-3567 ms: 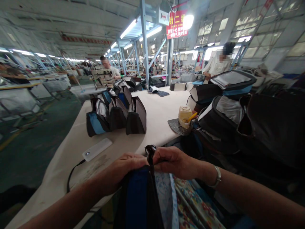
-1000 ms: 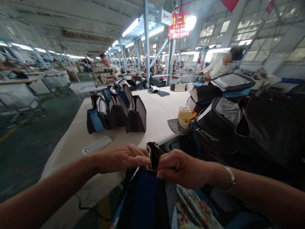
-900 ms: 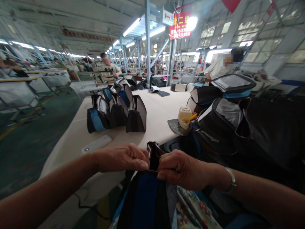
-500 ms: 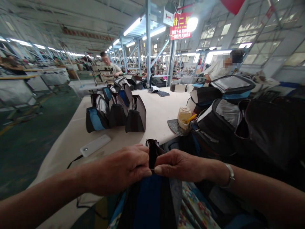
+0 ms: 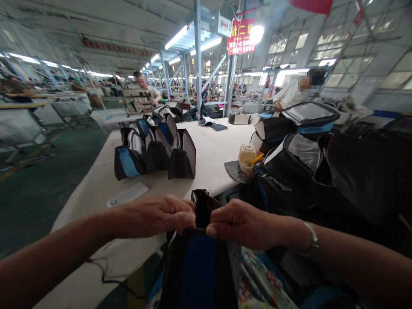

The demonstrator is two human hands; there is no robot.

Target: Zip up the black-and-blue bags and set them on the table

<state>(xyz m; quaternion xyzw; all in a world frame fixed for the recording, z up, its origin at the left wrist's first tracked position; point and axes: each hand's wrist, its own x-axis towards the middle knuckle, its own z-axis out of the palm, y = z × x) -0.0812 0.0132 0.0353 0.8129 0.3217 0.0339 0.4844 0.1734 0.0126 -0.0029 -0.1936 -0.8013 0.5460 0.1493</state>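
Observation:
A black fabric bag piece with a blue centre panel (image 5: 198,270) lies toward me at the table's near edge, its dark opening facing up. My left hand (image 5: 172,213) pinches the left side of that opening's rim. On the right side of the same rim, my right hand (image 5: 236,223) is closed with thumb and fingers pressed together; a bracelet circles that wrist. Between the two hands a short stretch of the edge shows. The fingertips' exact hold on the fabric is partly hidden.
Several similar bag pieces (image 5: 157,156) stand on the white table (image 5: 210,150). A white phone (image 5: 128,195) lies left. A jar of pale paste (image 5: 247,156) with a yellow handle sits on a dark slab. More bags (image 5: 296,159) pile up right. Two co-workers sit beyond.
My left hand has shifted left and slightly up, away from my right hand, so the gap between them is wider and more of the rim shows. The right hand stays nearly in place.

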